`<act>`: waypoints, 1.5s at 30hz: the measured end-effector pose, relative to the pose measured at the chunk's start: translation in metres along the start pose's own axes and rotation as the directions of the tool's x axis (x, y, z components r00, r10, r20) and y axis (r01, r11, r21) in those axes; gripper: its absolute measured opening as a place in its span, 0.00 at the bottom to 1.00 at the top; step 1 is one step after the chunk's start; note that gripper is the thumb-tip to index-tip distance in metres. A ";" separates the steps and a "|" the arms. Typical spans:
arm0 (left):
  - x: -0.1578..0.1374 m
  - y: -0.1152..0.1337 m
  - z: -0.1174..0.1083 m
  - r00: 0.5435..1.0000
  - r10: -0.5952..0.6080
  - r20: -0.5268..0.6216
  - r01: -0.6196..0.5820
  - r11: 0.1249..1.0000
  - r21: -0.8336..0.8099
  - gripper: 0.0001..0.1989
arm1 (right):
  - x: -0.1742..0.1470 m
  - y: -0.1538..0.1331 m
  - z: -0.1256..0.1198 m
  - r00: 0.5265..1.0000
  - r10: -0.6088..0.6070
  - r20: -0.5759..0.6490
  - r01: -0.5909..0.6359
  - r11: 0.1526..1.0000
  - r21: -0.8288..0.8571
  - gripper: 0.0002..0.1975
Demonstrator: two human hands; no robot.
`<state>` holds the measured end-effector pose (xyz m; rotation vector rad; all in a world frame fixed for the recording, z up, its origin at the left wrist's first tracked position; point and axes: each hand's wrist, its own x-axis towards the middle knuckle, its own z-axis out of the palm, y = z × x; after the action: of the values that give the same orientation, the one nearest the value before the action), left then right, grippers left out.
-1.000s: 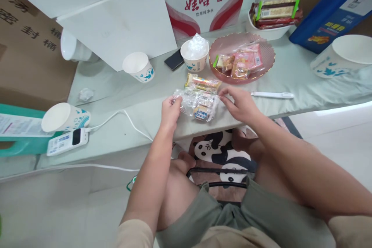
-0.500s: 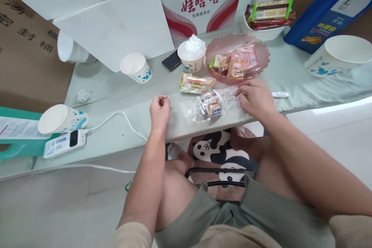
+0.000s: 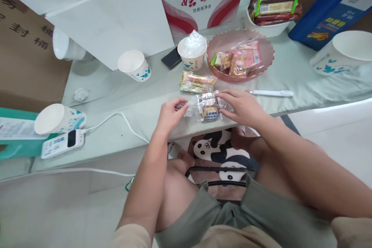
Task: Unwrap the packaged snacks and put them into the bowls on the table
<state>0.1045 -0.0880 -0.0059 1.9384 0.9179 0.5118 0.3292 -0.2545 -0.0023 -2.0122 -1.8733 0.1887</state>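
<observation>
- Between two bare hands, a small wrapped biscuit bundle, tan with blue lettering below a dark-and-white packet (image 3: 209,108), lies on the pale green cloth-covered table (image 3: 145,99), near its front edge, as I watch from afar through the head camera.
- The right hand (image 3: 244,106) is the nearer of the two; I see its fingertips at the bundle's right edge, thumb on the near side, fingers on the far side, spread moderately wide. Whether they press the film, I cannot tell.
- The left hand (image 3: 169,113) curves in from the other side, its fingers narrow over crumpled clear film, short of the biscuits; I cannot tell if they pinch it.
- From the left fingers, the bundle lies to the right; from the right fingers, just to the left.
- I judge its longer axis to run away from the body, across the line joining the hands, so both face its long sides.
- Just beyond sit yellow-and-green wrapped snack bars (image 3: 198,82), apart from both hands; a white-handled knife-like tool (image 3: 271,93) lies behind the right wrist.
</observation>
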 end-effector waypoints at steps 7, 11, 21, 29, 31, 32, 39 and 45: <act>0.009 -0.004 -0.009 0.961 -0.060 -0.268 0.055 0.998 -0.026 0.10 | 0.002 0.004 0.000 0.987 0.146 -0.063 -0.148 0.989 -0.023 0.17; 0.006 -0.008 -0.013 0.966 -0.087 -0.243 0.075 0.995 -0.058 0.19 | 0.000 0.005 0.001 0.961 0.274 -0.028 -0.270 0.958 0.092 0.19; 0.007 -0.001 -0.015 0.956 -0.258 -0.140 0.196 0.917 -0.348 0.08 | 0.002 -0.002 -0.015 0.891 0.399 -0.219 -0.287 0.866 0.410 0.02; 0.009 -0.006 -0.019 0.927 -0.189 -0.325 0.147 0.978 -0.148 0.06 | -0.004 -0.001 -0.023 0.872 0.365 -0.327 -0.230 0.894 0.384 0.04; 0.007 -0.006 -0.018 0.928 -0.044 -0.370 0.045 0.999 -0.006 0.10 | -0.006 -0.001 -0.021 0.925 0.254 -0.282 -0.161 0.936 0.312 0.16; 0.006 -0.005 -0.016 0.940 0.042 -0.340 -0.022 0.998 0.063 0.13 | -0.006 -0.001 -0.020 0.946 0.205 -0.252 -0.128 0.948 0.291 0.22; 0.001 0.002 -0.007 0.959 0.283 -0.003 -0.278 0.944 0.179 0.04 | -0.005 -0.001 -0.020 0.995 0.050 -0.089 -0.035 0.986 0.163 0.08; -0.015 0.023 -0.009 0.926 0.342 -0.158 -0.333 0.940 0.077 0.05 | -0.009 -0.015 -0.030 0.977 0.056 -0.205 -0.017 0.982 0.188 0.07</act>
<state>0.0982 -0.1016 0.0184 2.1354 0.7046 0.8735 0.3248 -0.2685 0.0296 -1.8631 -1.6268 0.1484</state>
